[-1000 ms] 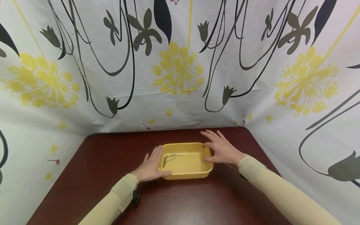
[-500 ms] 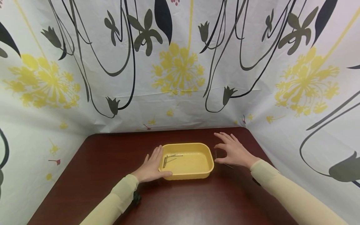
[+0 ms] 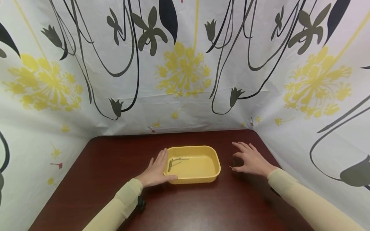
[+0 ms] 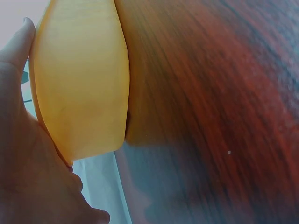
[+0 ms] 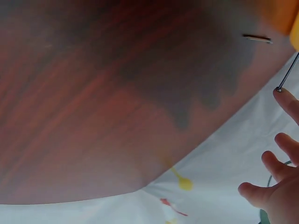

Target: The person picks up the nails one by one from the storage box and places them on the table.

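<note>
On the near side of the dark table (image 3: pixel 188 208), the left hand (image 3: pixel 153 173) lies at the nine o'clock end of the yellow tray (image 3: pixel 192 180); its fingers are nearly straight along that end, its thumb is over the near rim, and it takes hold of no nail. The right hand (image 3: pixel 252 162) is at three o'clock from the tray, apart from it. Its thumb and index finger are bent toward each other with a moderate gap, and the held nail (image 5: pixel 288 72) spans this gap, the head against the index fingertip; the other fingers are spread. In the head view this nail runs from six to twelve o'clock, but whether it stands upright or slopes, I cannot tell. Just beside the thumb tip, at nine o'clock, the loose nail (image 5: pixel 257 38) lies on the table, its axis about from ten to four, so the right hand is clearly the nearer one to it. The relation which matters most, in my judgement, is that the open tray lies at nine o'clock from the held nail, past the loose nail. Inside the tray, several nails (image 3: pixel 170 165) lie near its nine o'clock end. Farthest, at twelve, hangs the patterned cloth (image 3: pixel 185 115).
</note>
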A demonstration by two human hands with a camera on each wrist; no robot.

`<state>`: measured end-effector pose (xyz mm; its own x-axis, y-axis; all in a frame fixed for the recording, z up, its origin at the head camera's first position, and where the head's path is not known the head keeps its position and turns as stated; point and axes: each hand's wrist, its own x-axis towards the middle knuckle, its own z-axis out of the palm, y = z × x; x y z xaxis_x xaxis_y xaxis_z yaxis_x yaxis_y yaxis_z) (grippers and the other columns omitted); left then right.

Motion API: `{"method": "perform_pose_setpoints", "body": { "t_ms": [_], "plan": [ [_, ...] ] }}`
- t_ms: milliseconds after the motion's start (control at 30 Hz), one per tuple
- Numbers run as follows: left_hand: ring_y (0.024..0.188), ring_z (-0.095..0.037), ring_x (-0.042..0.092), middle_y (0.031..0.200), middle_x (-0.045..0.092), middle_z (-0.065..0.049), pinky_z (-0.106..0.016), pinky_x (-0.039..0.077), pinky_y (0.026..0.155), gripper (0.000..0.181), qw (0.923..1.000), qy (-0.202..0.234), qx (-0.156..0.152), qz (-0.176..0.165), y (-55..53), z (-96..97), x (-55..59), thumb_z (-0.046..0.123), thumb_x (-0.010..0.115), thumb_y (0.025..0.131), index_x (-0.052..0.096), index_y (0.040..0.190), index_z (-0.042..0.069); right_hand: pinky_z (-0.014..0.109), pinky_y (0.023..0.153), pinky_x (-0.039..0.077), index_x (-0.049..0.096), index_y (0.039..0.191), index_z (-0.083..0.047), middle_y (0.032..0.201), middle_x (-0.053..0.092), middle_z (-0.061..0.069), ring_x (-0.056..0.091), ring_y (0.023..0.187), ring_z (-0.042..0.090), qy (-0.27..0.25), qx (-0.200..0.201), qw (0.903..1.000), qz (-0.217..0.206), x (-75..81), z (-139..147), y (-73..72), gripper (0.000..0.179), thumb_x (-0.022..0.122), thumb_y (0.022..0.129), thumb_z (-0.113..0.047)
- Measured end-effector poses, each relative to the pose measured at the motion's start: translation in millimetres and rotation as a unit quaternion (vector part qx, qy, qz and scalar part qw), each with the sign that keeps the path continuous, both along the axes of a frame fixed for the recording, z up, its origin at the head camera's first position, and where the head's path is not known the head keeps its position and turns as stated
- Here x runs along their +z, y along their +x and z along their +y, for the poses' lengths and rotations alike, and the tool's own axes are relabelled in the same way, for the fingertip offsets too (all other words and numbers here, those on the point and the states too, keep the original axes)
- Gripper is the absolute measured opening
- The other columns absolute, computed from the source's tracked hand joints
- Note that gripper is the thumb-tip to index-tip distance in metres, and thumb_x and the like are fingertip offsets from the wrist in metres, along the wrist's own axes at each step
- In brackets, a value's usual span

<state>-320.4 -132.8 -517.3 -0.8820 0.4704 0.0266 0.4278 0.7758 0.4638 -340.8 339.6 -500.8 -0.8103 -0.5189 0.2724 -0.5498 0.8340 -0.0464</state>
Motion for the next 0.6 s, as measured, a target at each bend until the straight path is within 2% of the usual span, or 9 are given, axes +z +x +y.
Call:
{"method": "perform_pose_setpoints", "body": {
  "t_ms": [233, 600],
  "plan": [
    [0.154, -0.021, -0.005, 0.169, -0.004, -0.008, -0.062, 0.006, 0.117, 0.126, 0.9999, 0.011, 0.002, 0.006, -0.2, -0.8, -0.7, 0.075, 0.065, 0.08, -0.005, 0.162, 0.01, 0.073, 0.106, 0.021, 0.078, 0.102, -0.021, 0.153, 0.043, 0.013, 0.031, 0.143, 0.038, 0.016, -0.018, 0.9997, -0.01, -8.2, 11.6, 5.9, 0.051, 0.084, 0.07, -0.061],
    [0.153, -0.019, -0.007, 0.168, -0.011, -0.001, -0.06, 0.005, 0.118, 0.128, 1.0, 0.003, 0.0, -0.002, -0.8, -0.6, 1.0, 0.081, 0.061, 0.079, -0.007, 0.162, 0.011, 0.075, 0.103, 0.023, 0.079, 0.103, -0.021, 0.154, 0.042, 0.015, 0.033, 0.141, 0.04, 0.037, -0.038, 0.9982, -0.027, -15.7, 19.0, 9.6, 0.051, 0.083, 0.072, -0.061]
  ]
}}
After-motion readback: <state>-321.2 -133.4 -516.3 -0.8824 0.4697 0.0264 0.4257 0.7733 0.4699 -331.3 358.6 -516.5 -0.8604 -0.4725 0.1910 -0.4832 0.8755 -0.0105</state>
